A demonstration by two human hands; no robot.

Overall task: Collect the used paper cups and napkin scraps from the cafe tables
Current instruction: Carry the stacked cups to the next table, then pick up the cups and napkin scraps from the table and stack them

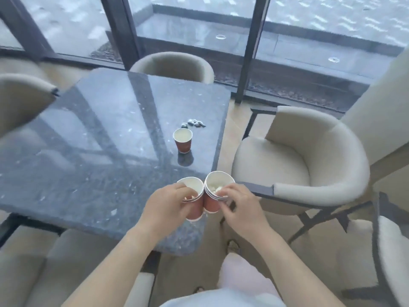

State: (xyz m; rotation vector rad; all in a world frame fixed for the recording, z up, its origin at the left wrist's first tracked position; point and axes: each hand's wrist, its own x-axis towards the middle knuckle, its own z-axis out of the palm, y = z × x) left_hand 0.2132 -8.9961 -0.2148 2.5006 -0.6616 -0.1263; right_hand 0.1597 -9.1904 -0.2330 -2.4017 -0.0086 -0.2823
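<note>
your left hand (170, 203) grips a single red paper cup (195, 211). its fingers are curled over the rim and down the wall, with the fingertips hooked just inside the white mouth. your right hand (240, 209) holds a stack of nested red paper cups (211, 203). the fingers are bent and pinch the stack at its banded rims on the 3 o'clock side. white napkin scraps (213, 189) lie inside the top cup of the stack.

both are held upright and tilted slightly away from you. they touch side by side over the near right corner of the dark stone table (88, 140), the single cup at 9 o'clock of the stack.

at 12 o'clock from your hands, apart from them, a third paper cup (182, 141) stands upright on the tabletop near its right edge, its white inside showing. just beside it at 1 o'clock lies a small cluster of crumpled scraps (193, 123), too blurred to count.

a beige tub chair (305, 165) sits at 3 o'clock of the table. another chair back (174, 65) shows at 12 o'clock against the glass wall (199, 29), and a third chair (20, 100) shows at 9 o'clock.
</note>
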